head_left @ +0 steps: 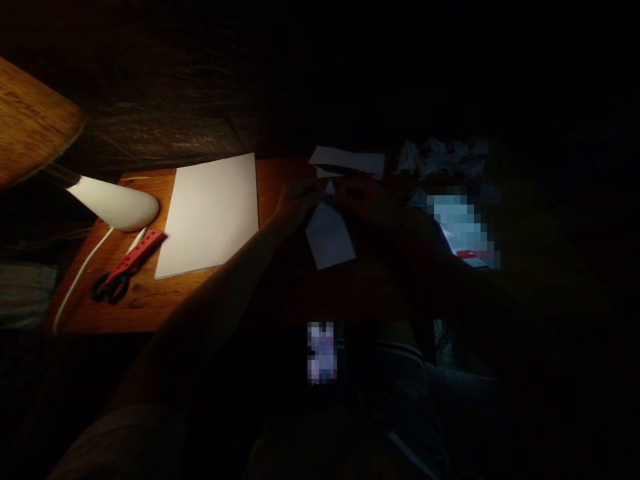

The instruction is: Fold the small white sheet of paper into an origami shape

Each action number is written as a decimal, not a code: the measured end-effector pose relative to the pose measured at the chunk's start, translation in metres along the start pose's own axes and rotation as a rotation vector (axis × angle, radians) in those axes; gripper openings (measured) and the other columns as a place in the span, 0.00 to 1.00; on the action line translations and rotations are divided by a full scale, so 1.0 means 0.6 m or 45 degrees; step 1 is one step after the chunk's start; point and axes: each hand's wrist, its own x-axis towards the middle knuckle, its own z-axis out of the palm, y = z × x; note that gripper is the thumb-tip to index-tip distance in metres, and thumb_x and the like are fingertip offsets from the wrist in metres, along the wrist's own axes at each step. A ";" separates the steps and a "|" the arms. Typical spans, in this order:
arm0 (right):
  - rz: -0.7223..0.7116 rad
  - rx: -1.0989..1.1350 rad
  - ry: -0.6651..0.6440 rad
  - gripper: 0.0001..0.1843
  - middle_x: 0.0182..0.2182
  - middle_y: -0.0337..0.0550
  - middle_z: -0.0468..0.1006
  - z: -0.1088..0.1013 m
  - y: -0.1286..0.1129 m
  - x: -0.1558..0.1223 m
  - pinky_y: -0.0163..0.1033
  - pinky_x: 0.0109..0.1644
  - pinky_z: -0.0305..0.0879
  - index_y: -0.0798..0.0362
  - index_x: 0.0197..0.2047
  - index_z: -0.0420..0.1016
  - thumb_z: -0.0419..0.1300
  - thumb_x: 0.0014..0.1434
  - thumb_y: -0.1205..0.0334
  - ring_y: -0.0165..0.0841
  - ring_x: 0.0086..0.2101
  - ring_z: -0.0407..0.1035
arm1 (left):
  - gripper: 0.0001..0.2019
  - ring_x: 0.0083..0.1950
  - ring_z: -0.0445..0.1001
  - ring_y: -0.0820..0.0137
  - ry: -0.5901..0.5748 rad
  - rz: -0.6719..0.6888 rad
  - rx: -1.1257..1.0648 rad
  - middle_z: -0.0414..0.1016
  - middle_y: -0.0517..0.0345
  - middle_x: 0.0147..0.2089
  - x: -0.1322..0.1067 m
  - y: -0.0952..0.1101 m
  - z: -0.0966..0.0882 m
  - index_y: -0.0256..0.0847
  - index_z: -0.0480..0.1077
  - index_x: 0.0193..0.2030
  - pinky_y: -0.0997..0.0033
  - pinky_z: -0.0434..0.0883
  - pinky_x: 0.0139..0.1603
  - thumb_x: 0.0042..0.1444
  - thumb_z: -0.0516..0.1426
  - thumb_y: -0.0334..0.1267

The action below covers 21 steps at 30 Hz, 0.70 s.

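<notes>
A folded piece of white paper (331, 237) lies at the middle of the wooden table, its small pointed tip turned away from me. At its far left side, my left hand (299, 199) has its fingers bent around the paper's edge. Opposite, my right hand (364, 200) grips the far right side near the tip. Both hands are in deep shadow, so the single fingers are hard to make out. Just beyond them lie white paper strips (350, 161) with a dark, slim object with a red end across them.
A stack of white sheets (213, 213) lies left, beside a lit lamp (115, 202). Black-handled scissors (111, 287) rest with a red perforated piece (137, 255) near the lamp's cord. Several folded paper pieces (443, 159) stand far right, behind a glowing, blurred screen (463, 227).
</notes>
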 end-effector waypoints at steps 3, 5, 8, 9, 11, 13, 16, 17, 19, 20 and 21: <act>-0.008 0.047 0.050 0.30 0.27 0.35 0.70 0.002 -0.001 0.002 0.38 0.37 0.61 0.50 0.25 0.68 0.73 0.56 0.34 0.29 0.31 0.61 | 0.13 0.27 0.59 0.76 -0.152 0.013 0.081 0.64 0.64 0.25 -0.002 0.004 0.002 0.41 0.67 0.25 0.71 0.55 0.30 0.50 0.67 0.42; 0.006 0.047 0.101 0.29 0.26 0.35 0.71 0.002 -0.001 0.002 0.38 0.37 0.61 0.50 0.24 0.69 0.75 0.54 0.36 0.29 0.30 0.62 | 0.14 0.27 0.59 0.76 -0.189 0.026 0.130 0.63 0.65 0.24 -0.003 0.005 0.003 0.41 0.67 0.25 0.71 0.56 0.30 0.50 0.67 0.43; 0.010 0.086 0.168 0.24 0.26 0.36 0.73 0.001 0.003 0.002 0.38 0.36 0.61 0.50 0.25 0.71 0.75 0.55 0.43 0.29 0.30 0.63 | 0.14 0.26 0.58 0.77 -0.220 0.030 0.147 0.63 0.65 0.23 -0.004 0.005 0.004 0.41 0.68 0.25 0.71 0.56 0.29 0.52 0.66 0.43; 0.011 0.111 0.177 0.22 0.26 0.36 0.73 0.000 0.004 0.002 0.38 0.36 0.61 0.50 0.25 0.71 0.75 0.56 0.46 0.29 0.30 0.64 | 0.14 0.26 0.58 0.77 -0.229 0.044 0.150 0.63 0.65 0.23 -0.004 0.005 0.004 0.41 0.68 0.25 0.71 0.55 0.28 0.52 0.66 0.43; 0.016 0.148 0.199 0.19 0.26 0.36 0.73 0.000 0.005 0.001 0.38 0.36 0.61 0.50 0.26 0.71 0.74 0.57 0.50 0.30 0.29 0.64 | 0.14 0.26 0.57 0.77 -0.224 0.088 0.162 0.63 0.65 0.23 -0.004 0.005 0.004 0.41 0.69 0.25 0.72 0.55 0.28 0.53 0.67 0.43; 0.031 0.160 0.240 0.17 0.26 0.36 0.72 0.000 0.002 -0.001 0.38 0.36 0.61 0.49 0.26 0.71 0.72 0.59 0.54 0.30 0.29 0.64 | 0.14 0.26 0.59 0.76 -0.200 0.127 0.170 0.63 0.65 0.23 -0.004 0.006 0.005 0.41 0.70 0.26 0.71 0.56 0.29 0.53 0.67 0.43; 0.044 0.186 0.367 0.16 0.26 0.36 0.70 0.001 -0.009 -0.002 0.38 0.36 0.61 0.49 0.26 0.69 0.67 0.63 0.59 0.31 0.30 0.65 | 0.13 0.27 0.61 0.76 -0.200 0.145 0.161 0.65 0.65 0.24 -0.004 0.006 0.005 0.41 0.70 0.26 0.70 0.59 0.31 0.55 0.67 0.43; 0.050 0.212 0.416 0.16 0.26 0.36 0.69 0.001 -0.013 -0.002 0.38 0.36 0.61 0.49 0.25 0.68 0.65 0.63 0.61 0.31 0.29 0.64 | 0.13 0.27 0.61 0.76 -0.204 0.149 0.156 0.65 0.65 0.25 -0.003 0.006 0.004 0.41 0.70 0.26 0.70 0.59 0.31 0.55 0.67 0.42; 0.054 0.260 0.501 0.16 0.25 0.35 0.67 0.002 -0.019 -0.001 0.38 0.35 0.61 0.49 0.23 0.67 0.63 0.62 0.65 0.30 0.28 0.63 | 0.13 0.27 0.60 0.76 -0.201 0.146 0.146 0.65 0.65 0.25 -0.002 0.004 0.004 0.41 0.69 0.26 0.70 0.58 0.31 0.55 0.66 0.42; 0.051 0.274 0.540 0.16 0.24 0.35 0.67 0.001 -0.021 0.000 0.38 0.35 0.61 0.48 0.23 0.66 0.62 0.62 0.67 0.30 0.28 0.63 | 0.13 0.27 0.59 0.76 -0.190 0.141 0.140 0.64 0.65 0.25 -0.002 0.003 0.004 0.41 0.68 0.25 0.70 0.57 0.31 0.55 0.66 0.41; 0.043 0.276 0.586 0.17 0.24 0.35 0.66 0.000 -0.021 0.002 0.38 0.35 0.61 0.48 0.22 0.66 0.61 0.61 0.69 0.30 0.28 0.63 | 0.13 0.27 0.58 0.76 -0.171 0.135 0.136 0.63 0.65 0.24 -0.002 0.002 0.003 0.41 0.67 0.25 0.70 0.57 0.31 0.54 0.66 0.41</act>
